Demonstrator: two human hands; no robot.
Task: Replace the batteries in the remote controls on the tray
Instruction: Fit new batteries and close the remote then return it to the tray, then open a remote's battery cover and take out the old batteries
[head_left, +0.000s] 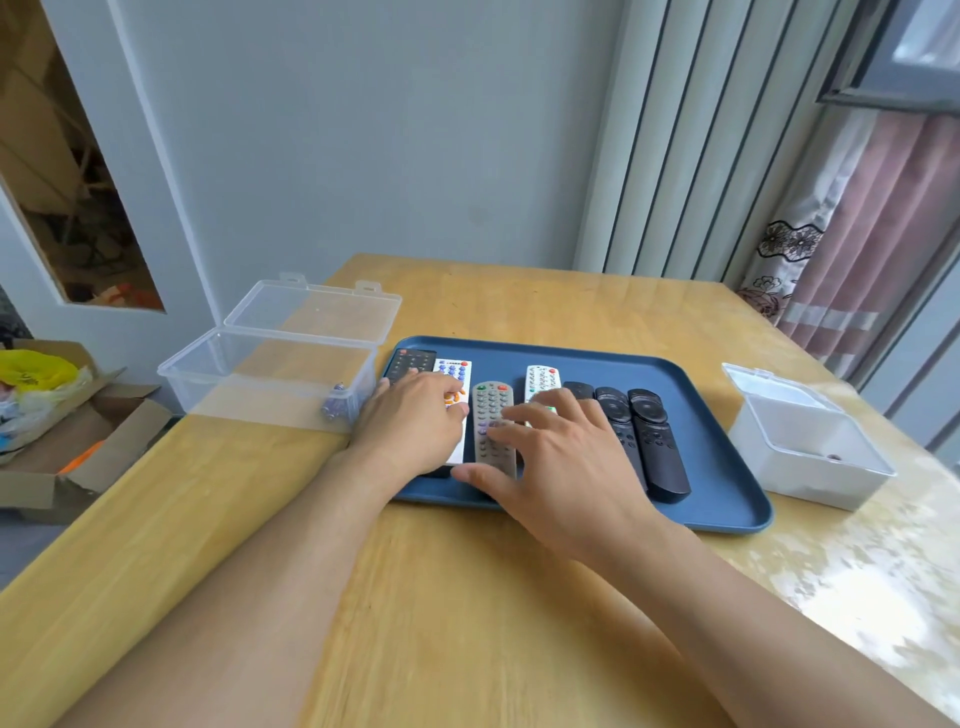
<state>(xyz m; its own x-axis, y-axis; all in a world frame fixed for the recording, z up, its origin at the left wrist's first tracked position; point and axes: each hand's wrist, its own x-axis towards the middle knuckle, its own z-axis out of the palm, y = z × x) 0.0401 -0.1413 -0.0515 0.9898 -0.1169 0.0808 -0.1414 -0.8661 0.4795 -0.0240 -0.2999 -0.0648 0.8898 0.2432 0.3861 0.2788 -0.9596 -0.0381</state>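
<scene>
A blue tray (727, 499) lies on the wooden table and holds several remotes side by side. My left hand (410, 426) rests on the white remote with orange and blue buttons (457, 371), fingers loosely bent, and covers part of a black remote (410, 359) at the tray's left edge. Over the grey remote (491, 402) my right hand (561, 457) is spread with straight fingers, its thumb by that remote's near end. A second white remote (540, 376) and three black remotes (654, 441) lie to the right. No remote is lifted.
A clear plastic box (234, 384) with its lid open stands left of the tray, purple batteries (335, 404) in its near right corner. A white lidded box (810, 467) stands open to the right. On the floor at left sits a cardboard box (67, 441).
</scene>
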